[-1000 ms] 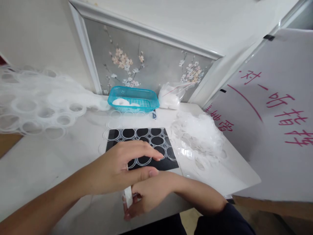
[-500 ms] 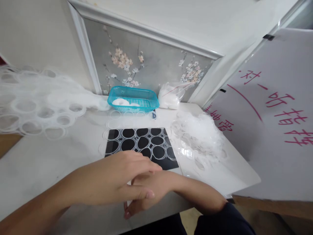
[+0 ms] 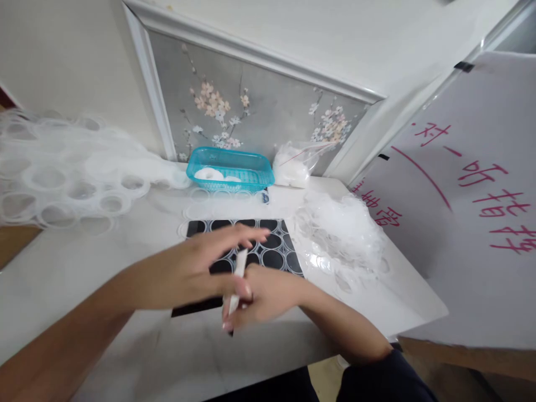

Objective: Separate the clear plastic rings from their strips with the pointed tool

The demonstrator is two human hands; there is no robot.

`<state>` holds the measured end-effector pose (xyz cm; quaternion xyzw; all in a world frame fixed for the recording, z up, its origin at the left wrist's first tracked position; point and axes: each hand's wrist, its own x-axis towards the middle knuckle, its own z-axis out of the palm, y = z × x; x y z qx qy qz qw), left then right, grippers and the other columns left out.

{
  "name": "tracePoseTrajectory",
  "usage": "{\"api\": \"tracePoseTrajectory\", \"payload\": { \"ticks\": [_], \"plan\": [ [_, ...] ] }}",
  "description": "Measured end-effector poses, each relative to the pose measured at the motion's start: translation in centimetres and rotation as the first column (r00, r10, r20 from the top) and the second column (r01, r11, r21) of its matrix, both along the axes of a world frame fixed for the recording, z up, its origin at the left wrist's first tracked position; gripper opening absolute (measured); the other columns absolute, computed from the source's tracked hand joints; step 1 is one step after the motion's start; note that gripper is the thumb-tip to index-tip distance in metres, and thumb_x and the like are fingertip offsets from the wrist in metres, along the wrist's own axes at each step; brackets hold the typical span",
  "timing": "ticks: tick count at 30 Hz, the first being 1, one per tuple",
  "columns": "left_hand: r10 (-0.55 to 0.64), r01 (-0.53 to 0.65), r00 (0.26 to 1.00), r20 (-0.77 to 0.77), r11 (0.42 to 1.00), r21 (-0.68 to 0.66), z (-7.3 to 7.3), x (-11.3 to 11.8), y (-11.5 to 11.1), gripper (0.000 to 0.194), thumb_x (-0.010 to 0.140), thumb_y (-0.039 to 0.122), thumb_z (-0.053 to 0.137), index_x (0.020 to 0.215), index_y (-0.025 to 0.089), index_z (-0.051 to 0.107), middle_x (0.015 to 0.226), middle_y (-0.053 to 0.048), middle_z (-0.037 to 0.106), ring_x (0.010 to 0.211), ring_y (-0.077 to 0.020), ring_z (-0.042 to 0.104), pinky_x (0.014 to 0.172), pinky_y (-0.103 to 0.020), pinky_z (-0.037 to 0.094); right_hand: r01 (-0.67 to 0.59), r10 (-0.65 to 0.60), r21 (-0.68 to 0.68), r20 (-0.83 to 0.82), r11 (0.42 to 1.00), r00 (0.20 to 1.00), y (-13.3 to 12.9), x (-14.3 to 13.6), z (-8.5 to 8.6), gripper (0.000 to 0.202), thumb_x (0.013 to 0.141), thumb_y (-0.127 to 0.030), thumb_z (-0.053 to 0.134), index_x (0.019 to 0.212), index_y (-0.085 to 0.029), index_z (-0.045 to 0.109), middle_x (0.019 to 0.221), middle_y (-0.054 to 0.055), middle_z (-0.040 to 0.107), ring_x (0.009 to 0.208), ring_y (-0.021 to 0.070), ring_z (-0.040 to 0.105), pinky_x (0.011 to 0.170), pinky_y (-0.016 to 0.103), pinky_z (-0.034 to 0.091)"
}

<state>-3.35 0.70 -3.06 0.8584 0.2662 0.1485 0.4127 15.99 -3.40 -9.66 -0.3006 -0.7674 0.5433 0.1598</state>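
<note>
My right hand [image 3: 268, 296] is closed on a thin white tool [image 3: 238, 282] with a dark tip, held slanted over the near edge of a black sheet [image 3: 195, 304]. Above and left of it, my left hand [image 3: 201, 268] is spread, its fingers stretched to the right and its thumb near the tool. White translucent rings [image 3: 274, 259] joined in a mesh lie over the black sheet, partly hidden by both hands.
Behind stands a teal basket [image 3: 230, 158] holding white rolls, beside a clear plastic bag [image 3: 293, 167]. Ring mesh [image 3: 75, 173] spreads at the left, and a heap of it [image 3: 343, 229] lies right. A whiteboard [image 3: 460, 223] with red writing borders the table's right.
My left hand has lifted off my right hand and moved up, its fingers spreading. My right hand has shifted slightly up and right, and the white tool in it now shows.
</note>
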Motion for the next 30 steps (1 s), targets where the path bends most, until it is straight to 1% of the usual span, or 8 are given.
{"api": "tracePoseTrajectory", "payload": {
  "ticks": [3,5,7,8,11,17,26,30],
  "plan": [
    [0.290,-0.292,0.940,0.181,0.956,-0.015,-2.3,-1.2,2.3,0.053,0.095,0.062,0.047,0.133,0.027,0.059,0.127,-0.008,0.067,0.115,-0.0261,0.063,0.097,-0.037,0.051,0.417,-0.422,-0.081,-0.281,0.905,0.862,1.6,3.2,1.9,0.015,0.081,-0.034,0.071,0.083,-0.020,0.075,0.076,0.000,0.072,0.064,0.0107,0.062,0.056,0.022,0.046],
    [0.487,-0.492,0.860,0.150,0.870,-0.006,-5.1,-2.0,2.9,0.050,0.098,0.061,0.042,0.124,0.024,0.063,0.121,-0.009,0.069,0.111,-0.0260,0.065,0.097,-0.040,0.051,0.732,-0.717,-0.119,-0.358,0.671,0.598,3.0,5.0,2.4,0.020,0.082,-0.039,0.071,0.084,-0.020,0.075,0.074,0.002,0.071,0.058,0.0095,0.055,0.047,0.021,0.037],
    [0.508,-0.511,0.860,0.050,0.855,0.092,-8.3,-2.6,2.6,0.048,0.096,0.061,0.047,0.118,0.022,0.064,0.119,-0.009,0.070,0.109,-0.0275,0.066,0.097,-0.043,0.052,0.847,-0.820,-0.123,-0.351,0.518,0.451,4.5,5.4,1.6,0.025,0.082,-0.043,0.070,0.087,-0.019,0.074,0.073,0.002,0.070,0.055,0.0091,0.050,0.044,0.021,0.030],
    [0.463,-0.461,0.886,0.029,0.874,0.156,-9.9,-2.9,2.3,0.047,0.097,0.059,0.047,0.120,0.022,0.063,0.124,-0.010,0.069,0.113,-0.0276,0.065,0.099,-0.044,0.052,0.849,-0.831,-0.126,-0.322,0.513,0.454,5.2,5.1,0.7,0.028,0.081,-0.045,0.070,0.087,-0.018,0.074,0.072,0.003,0.070,0.054,0.0092,0.049,0.044,0.021,0.031],
    [0.295,-0.261,0.955,-0.027,0.882,0.393,-13.5,-3.5,1.2,0.048,0.097,0.056,0.048,0.127,0.021,0.062,0.133,-0.012,0.065,0.124,-0.0293,0.060,0.108,-0.051,0.045,0.757,-0.766,-0.145,-0.232,0.637,0.600,7.2,2.4,-3.2,0.028,0.079,-0.044,0.073,0.084,-0.017,0.073,0.070,0.002,0.070,0.060,0.0110,0.055,0.055,0.024,0.043],
    [0.226,-0.107,0.964,-0.136,0.807,0.581,-15.8,-3.3,0.8,0.061,0.098,0.060,0.043,0.131,0.012,0.060,0.140,-0.019,0.058,0.134,-0.0339,0.052,0.115,-0.055,0.036,0.657,-0.670,-0.144,-0.242,0.740,0.702,8.4,-2.3,-9.3,0.028,0.085,-0.044,0.068,0.083,-0.016,0.072,0.076,0.005,0.072,0.072,0.0160,0.065,0.073,0.031,0.051],
    [0.264,-0.124,0.949,-0.175,0.818,0.562,-16.1,-3.4,0.6,0.065,0.096,0.063,0.044,0.132,0.011,0.059,0.147,-0.021,0.050,0.137,-0.0362,0.047,0.114,-0.054,0.038,0.713,-0.714,-0.091,-0.195,0.696,0.672,8.1,-2.0,-9.1,0.024,0.090,-0.040,0.066,0.089,-0.017,0.072,0.076,0.004,0.071,0.072,0.0161,0.064,0.069,0.029,0.050],
    [0.292,-0.137,0.945,-0.146,0.761,0.634,-16.6,-3.4,0.6,0.067,0.097,0.063,0.043,0.132,0.008,0.058,0.146,-0.023,0.050,0.138,-0.0361,0.047,0.114,-0.053,0.037,0.705,-0.698,-0.034,-0.180,0.709,0.693,8.2,-2.1,-9.4,0.023,0.090,-0.039,0.065,0.090,-0.018,0.073,0.078,0.004,0.072,0.073,0.0171,0.065,0.069,0.031,0.052]
  ]
}}
